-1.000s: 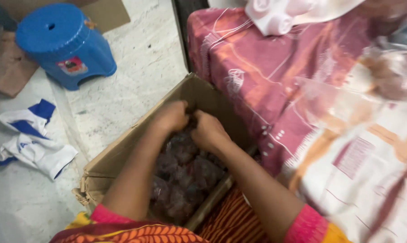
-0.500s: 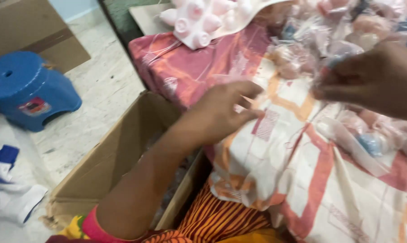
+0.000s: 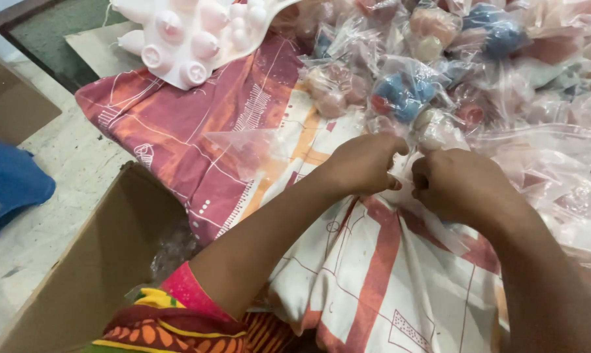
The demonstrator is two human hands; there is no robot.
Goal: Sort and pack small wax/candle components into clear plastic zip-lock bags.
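I see the worktop under a patterned cloth (image 3: 197, 124), maroon and cream with red bands, taking up most of the view. At lower left an open cardboard box (image 3: 79, 274) stands on the floor right against the cloth's hanging edge, and a blue stool (image 3: 11, 189) sits farther left. Across the upper right lies a heap of clear plastic bags (image 3: 491, 72) with pink, blue and cream pieces inside. A white moulded tray (image 3: 191, 36) with rounded bumps rests at the top edge of the cloth.

My left hand (image 3: 364, 163) and right hand (image 3: 462, 186) meet at the middle, just in front of the heap. Both grips are narrow, pinched on the edge of one clear bag (image 3: 406, 160) that lies on the cloth between them, fingertips nearly touching. What the bag holds I cannot tell.
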